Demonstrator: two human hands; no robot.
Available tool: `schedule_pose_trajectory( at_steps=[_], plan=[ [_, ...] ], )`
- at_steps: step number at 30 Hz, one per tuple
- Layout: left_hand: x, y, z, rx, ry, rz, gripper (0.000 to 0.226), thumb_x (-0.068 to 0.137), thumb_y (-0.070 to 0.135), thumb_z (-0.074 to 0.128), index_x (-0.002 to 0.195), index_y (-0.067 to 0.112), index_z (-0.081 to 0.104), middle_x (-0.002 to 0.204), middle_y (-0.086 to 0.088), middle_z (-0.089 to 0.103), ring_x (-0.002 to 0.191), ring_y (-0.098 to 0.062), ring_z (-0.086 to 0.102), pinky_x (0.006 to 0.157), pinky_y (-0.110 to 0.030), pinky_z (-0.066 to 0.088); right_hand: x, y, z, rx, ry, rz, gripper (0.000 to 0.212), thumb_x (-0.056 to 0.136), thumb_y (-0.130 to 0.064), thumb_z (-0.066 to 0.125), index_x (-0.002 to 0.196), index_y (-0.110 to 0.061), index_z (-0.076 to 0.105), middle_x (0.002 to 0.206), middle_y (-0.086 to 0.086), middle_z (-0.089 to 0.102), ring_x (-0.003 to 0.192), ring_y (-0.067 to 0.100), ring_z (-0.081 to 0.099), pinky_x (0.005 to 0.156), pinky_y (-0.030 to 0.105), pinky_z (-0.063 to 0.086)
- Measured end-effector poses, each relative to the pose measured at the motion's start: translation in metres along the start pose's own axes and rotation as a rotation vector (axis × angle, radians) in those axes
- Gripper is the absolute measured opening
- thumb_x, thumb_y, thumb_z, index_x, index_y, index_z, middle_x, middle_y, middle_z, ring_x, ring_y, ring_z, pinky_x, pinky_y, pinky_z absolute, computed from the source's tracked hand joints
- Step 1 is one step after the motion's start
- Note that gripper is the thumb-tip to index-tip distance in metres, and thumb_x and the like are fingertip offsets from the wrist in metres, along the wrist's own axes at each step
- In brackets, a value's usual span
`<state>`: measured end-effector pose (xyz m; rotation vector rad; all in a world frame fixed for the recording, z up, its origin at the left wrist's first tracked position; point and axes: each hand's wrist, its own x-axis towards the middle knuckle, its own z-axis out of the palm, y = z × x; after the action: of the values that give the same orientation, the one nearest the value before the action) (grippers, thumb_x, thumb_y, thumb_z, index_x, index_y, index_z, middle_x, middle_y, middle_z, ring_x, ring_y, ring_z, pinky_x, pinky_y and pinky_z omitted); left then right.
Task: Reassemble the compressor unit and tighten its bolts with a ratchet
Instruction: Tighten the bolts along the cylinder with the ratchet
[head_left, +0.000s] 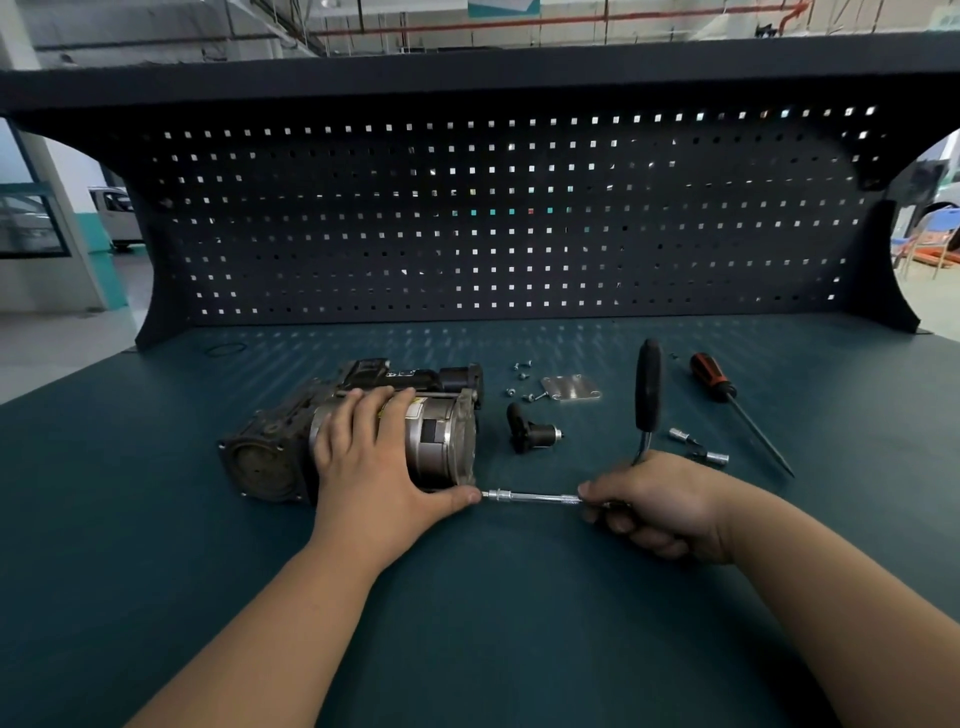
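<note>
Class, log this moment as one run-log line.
left hand: rests on grey metal compressor unit | right hand: grips black-handled ratchet | chrome extension bar: tip at unit's near corner

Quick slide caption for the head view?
Left hand braces the compressor while right hand grips the ratchet, extension pointed at its end.
</note>
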<state>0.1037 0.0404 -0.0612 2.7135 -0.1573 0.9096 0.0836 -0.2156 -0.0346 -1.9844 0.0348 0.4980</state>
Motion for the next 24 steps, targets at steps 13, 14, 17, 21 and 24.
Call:
schedule_pose_trajectory(
  at_steps=[13, 14, 17, 21, 24],
  plan=[
    [0.0, 0.0, -0.002, -0.01, 0.005, 0.011, 0.116, 0.048, 0.086, 0.056, 0.145, 0.027, 0.029, 0.151, 0.004, 0.026, 0.141, -0.014, 0.004, 0.107, -0.024, -0.018, -0.008, 0.02, 0.001, -0.923, 0.401, -0.584, 0.011, 0.091, -0.043, 0.052, 0.089, -0.033, 0.056, 0.081, -0.015, 0.057, 0.079, 0.005, 0.056, 0.068, 0.025, 0.044],
    [0.0, 0.0, -0.002, -0.009, -0.001, 0.011, 0.116, 0.048, 0.086, 0.055, 0.145, 0.027, 0.028, 0.151, 0.004, 0.025, 0.141, -0.014, 0.003, 0.107, -0.025, -0.018, -0.009, 0.02, 0.002, -0.852, 0.373, -0.555, 0.012, 0.09, -0.042, 0.054, 0.083, -0.032, 0.056, 0.074, -0.014, 0.059, 0.073, 0.005, 0.056, 0.063, 0.023, 0.043],
    [0.0, 0.001, -0.002, 0.001, -0.021, 0.009, 0.117, 0.049, 0.086, 0.053, 0.147, 0.028, 0.024, 0.153, 0.004, 0.022, 0.14, -0.013, 0.0, 0.108, -0.029, -0.016, -0.005, 0.012, -0.001, -0.671, 0.246, -0.412, 0.02, 0.089, -0.036, 0.062, 0.072, -0.027, 0.062, 0.062, -0.009, 0.06, 0.059, 0.004, 0.055, 0.054, 0.018, 0.04],
    [0.0, 0.002, -0.003, 0.011, -0.035, 0.011, 0.117, 0.05, 0.086, 0.053, 0.146, 0.026, 0.025, 0.152, 0.002, 0.023, 0.141, -0.016, 0.001, 0.109, -0.028, -0.019, -0.001, -0.007, -0.004, -0.062, -0.043, 0.056, 0.035, 0.095, -0.038, 0.053, 0.071, -0.014, 0.061, 0.048, -0.004, 0.037, 0.032, 0.009, 0.024, 0.034, 0.015, 0.017],
    [0.0, 0.0, -0.004, 0.024, -0.049, 0.031, 0.12, 0.048, 0.088, 0.05, 0.146, 0.025, 0.024, 0.151, 0.001, 0.023, 0.141, -0.016, 0.002, 0.102, -0.021, -0.028, 0.002, -0.01, -0.007, 0.021, -0.16, 0.166, 0.041, 0.098, -0.043, 0.044, 0.076, -0.011, 0.057, 0.049, -0.004, 0.032, 0.03, 0.005, 0.017, 0.032, 0.013, 0.011]
  ],
)
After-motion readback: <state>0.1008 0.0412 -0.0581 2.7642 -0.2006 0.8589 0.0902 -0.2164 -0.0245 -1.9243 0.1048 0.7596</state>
